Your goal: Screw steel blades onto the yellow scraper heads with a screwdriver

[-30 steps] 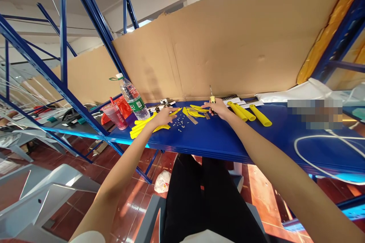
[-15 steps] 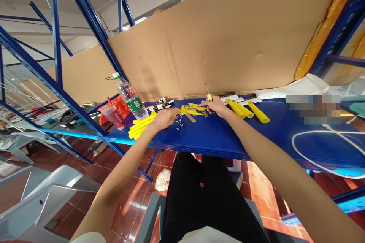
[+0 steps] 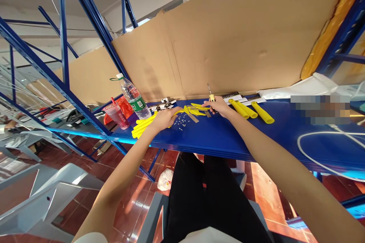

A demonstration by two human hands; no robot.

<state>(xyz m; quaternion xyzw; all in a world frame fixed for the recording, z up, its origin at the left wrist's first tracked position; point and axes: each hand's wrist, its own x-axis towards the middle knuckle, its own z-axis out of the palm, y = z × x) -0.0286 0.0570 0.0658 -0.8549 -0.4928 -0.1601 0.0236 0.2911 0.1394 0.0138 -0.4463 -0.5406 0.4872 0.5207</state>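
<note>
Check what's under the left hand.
Yellow tubes emerge on the left side of the left hand, and a yellow piece shows by its fingertips. Whatever lies directly beneath the palm is covered; can't tell if the fingers hold anything.

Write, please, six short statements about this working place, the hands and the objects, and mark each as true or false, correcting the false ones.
1. Small loose pieces lie scattered on the blue tabletop. True.
2. The right hand holds a screwdriver. True.
3. The screwdriver's shaft points down at the tabletop. False: it points upward.
4. The left hand is nearer to the plastic bottle than the right hand is. True.
5. The bottle has no cap. False: a white cap is on it.
6. Only one yellow tube lies to the right of the right hand. False: three yellow tubes lie there.
</note>
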